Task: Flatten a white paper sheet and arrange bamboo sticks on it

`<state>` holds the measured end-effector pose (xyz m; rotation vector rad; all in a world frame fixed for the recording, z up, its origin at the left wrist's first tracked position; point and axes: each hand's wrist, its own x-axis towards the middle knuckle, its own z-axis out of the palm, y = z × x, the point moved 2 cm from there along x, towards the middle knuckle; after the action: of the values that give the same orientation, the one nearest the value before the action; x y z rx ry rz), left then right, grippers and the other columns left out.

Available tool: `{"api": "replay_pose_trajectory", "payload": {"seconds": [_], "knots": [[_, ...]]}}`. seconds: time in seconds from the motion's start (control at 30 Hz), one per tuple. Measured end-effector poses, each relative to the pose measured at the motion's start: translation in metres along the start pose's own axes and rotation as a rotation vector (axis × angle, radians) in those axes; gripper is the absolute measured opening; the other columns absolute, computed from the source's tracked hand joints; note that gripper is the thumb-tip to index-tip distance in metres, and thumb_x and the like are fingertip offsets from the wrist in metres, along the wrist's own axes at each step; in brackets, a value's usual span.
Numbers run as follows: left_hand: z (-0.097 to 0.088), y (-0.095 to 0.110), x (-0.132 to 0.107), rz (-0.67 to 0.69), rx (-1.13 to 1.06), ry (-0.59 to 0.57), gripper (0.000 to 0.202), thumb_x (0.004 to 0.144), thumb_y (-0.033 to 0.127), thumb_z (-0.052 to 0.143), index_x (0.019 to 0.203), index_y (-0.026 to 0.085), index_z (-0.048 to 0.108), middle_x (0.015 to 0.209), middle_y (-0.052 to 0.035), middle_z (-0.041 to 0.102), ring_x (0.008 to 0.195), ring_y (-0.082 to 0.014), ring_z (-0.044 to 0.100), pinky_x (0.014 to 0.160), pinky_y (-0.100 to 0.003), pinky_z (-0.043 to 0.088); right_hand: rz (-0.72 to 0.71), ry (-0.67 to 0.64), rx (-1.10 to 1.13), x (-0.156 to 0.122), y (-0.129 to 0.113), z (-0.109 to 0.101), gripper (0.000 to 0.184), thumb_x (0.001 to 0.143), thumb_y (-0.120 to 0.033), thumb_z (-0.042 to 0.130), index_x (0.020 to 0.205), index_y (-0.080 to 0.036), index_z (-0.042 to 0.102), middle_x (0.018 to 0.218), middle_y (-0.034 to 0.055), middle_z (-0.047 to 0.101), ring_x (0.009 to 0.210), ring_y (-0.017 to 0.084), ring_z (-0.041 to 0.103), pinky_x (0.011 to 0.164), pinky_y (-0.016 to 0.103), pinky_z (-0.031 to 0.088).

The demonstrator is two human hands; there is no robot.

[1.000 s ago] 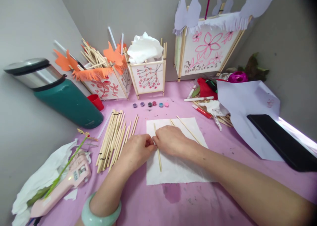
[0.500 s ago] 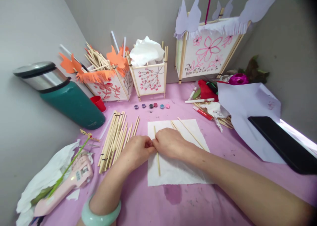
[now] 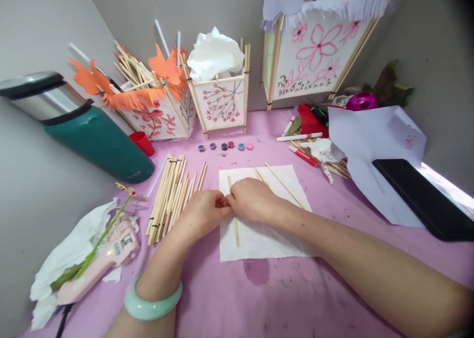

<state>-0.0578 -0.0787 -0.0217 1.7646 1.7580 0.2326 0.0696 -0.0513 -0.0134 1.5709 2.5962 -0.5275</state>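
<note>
A square of thin white paper (image 3: pixel 266 244) lies flat on the table under my hands. On its left side a thin wooden stick (image 3: pixel 236 232) runs nearly lengthwise, with my hands meeting at its middle. My left hand (image 3: pixel 207 209) is closed in a pinch at the stick, thumb and forefinger together. Against it, my right hand (image 3: pixel 254 198) is closed too, its curled fingers on the stick and mostly hidden by the back of the hand. Two more sticks lie on the paper: a slanting stick (image 3: pixel 285 186) at the right and another stick (image 3: pixel 261 175) partly behind my right hand.
Left of the paper lie bundled wooden sticks (image 3: pixel 168 194), a pink glue gun (image 3: pixel 107 269) and a teal bottle (image 3: pixel 99 140). Small paint pots (image 3: pixel 224 146) line up before paper lanterns (image 3: pixel 222 103). At right are markers (image 3: pixel 303 156), lilac paper (image 3: pixel 374 135) and a black phone (image 3: pixel 422 197).
The camera has tilted slightly down, so the table's things sit higher in the picture. Both hands stay together at the stick with hardly any visible movement.
</note>
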Motion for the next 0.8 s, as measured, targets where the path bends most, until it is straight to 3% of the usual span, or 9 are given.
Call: {"api": "replay_pose_trajectory", "payload": {"seconds": [0.47,0.57,0.7,0.8], "knots": [[0.003,-0.001,0.002,-0.016,0.008,0.014,0.016,0.066,0.036,0.060,0.063,0.020,0.060,0.057,0.0019,0.058,0.054,-0.0127,0.050,0.055,-0.026,0.032,-0.043,-0.037,-0.019,-0.001,-0.002,-0.002,0.031,0.086,-0.027,0.043,0.079,-0.013,0.071,0.081,0.0131,0.069,0.075,0.021,0.063,0.059,0.026,0.040],[0.005,-0.003,0.003,-0.026,-0.047,-0.004,0.019,0.066,0.039,0.062,0.066,0.020,0.060,0.058,0.0021,0.057,0.054,-0.0130,0.051,0.054,-0.026,0.032,-0.049,0.002,0.102,-0.002,0.015,-0.021,0.036,0.089,-0.031,0.039,0.076,-0.014,0.069,0.079,0.0102,0.069,0.072,0.017,0.062,0.058,0.025,0.037],[0.005,-0.004,0.002,-0.019,-0.052,0.009,0.025,0.065,0.041,0.064,0.081,0.021,0.061,0.062,0.0024,0.058,0.057,-0.0150,0.054,0.054,-0.027,0.033,0.083,0.204,0.163,-0.015,0.056,-0.051,0.033,0.087,-0.035,0.042,0.070,-0.016,0.063,0.071,0.0040,0.067,0.061,0.012,0.057,0.053,0.024,0.031],[0.004,-0.002,0.002,0.015,-0.041,0.030,0.034,0.066,0.039,0.063,0.095,0.022,0.059,0.062,0.0032,0.057,0.060,-0.0163,0.054,0.055,-0.027,0.032,0.157,0.246,0.050,-0.026,0.077,-0.049,0.029,0.084,-0.036,0.047,0.068,-0.017,0.061,0.071,0.0033,0.066,0.064,0.013,0.056,0.053,0.025,0.028]]}}
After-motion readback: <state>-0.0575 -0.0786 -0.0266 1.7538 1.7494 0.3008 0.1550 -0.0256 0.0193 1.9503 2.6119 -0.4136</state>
